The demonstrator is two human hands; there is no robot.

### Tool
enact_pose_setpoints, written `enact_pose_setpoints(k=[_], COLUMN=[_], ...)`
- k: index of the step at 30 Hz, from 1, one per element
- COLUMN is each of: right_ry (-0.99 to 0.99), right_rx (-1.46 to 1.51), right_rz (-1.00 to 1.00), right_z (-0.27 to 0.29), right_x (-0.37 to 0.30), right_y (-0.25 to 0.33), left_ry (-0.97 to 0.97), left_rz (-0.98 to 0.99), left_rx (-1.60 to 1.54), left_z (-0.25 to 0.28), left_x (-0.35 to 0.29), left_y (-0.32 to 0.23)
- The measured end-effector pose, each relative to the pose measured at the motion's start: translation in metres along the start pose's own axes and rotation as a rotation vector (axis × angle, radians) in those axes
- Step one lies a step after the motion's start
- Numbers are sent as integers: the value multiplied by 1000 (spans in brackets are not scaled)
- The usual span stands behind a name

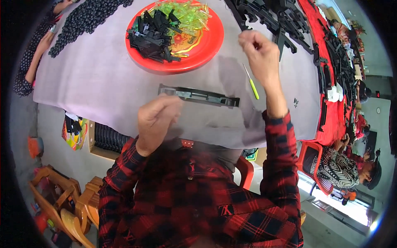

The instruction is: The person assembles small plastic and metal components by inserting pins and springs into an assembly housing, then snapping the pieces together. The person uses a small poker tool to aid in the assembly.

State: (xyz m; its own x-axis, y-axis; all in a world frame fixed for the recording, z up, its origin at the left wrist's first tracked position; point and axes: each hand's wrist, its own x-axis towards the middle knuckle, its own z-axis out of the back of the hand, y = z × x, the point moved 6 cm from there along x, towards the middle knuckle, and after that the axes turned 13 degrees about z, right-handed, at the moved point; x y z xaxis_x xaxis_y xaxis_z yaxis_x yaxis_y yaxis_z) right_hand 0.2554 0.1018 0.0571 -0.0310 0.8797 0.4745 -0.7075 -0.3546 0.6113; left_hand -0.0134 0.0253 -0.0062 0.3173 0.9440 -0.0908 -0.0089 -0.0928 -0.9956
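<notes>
1. Head view, left hand: the left hand (159,118) is at the near edge of the table, its fingers bent over the left part of a long black strip (202,97). I cannot tell whether the fingertips are closed on it, touching it or just above it.
2. Head view, right hand: the right hand (263,56) is raised, well apart from the left, with fingers curled toward the thumb. Whether they pinch something small cannot be told.
3. Head view, the strip: it lies lengthwise across the pale cloth (99,82) in front of the person, its right end uncovered, with a raised rim around a hollow middle.
4. Head view, near the hands: a pointed tool with a yellow-green handle (254,89) lies between the strip and the right hand's wrist. Beyond the strip, a red plate (214,39) holds black pieces (151,39) on its left and clear yellow-green pieces (188,14) toward its far side.
5. Head view, further off: large black parts (285,16) are piled past the right hand, and small round black pieces (89,18) are heaped at the far left. A co-worker's dotted sleeve (22,80) shows beside that heap; another person in a patterned top (339,167) sits at the right.
</notes>
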Motion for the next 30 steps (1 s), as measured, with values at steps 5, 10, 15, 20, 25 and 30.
enact_pose_setpoints(k=[5, 10, 15, 20, 25, 30], right_ry=[-17, 89, 335, 412, 402, 158], right_rx=[-153, -467, -741, -892, -875, 350], right_rz=[-52, 101, -82, -156, -202, -486], right_z=[-26, -62, -89, -93, -88, -57], right_x=[59, 114, 149, 162, 157, 116], right_y=[-75, -105, -130, -126, -119, -123], left_ry=[-230, -349, -370, -363, -369, -333], left_rz=[12, -46, -43, -21, -34, -9], left_rx=[-99, -156, -174, -179, -188, -255], left_z=[30, 49, 56, 60, 60, 57], left_x=[7, 11, 18, 21, 14, 11], left_y=[12, 16, 24, 25, 22, 24])
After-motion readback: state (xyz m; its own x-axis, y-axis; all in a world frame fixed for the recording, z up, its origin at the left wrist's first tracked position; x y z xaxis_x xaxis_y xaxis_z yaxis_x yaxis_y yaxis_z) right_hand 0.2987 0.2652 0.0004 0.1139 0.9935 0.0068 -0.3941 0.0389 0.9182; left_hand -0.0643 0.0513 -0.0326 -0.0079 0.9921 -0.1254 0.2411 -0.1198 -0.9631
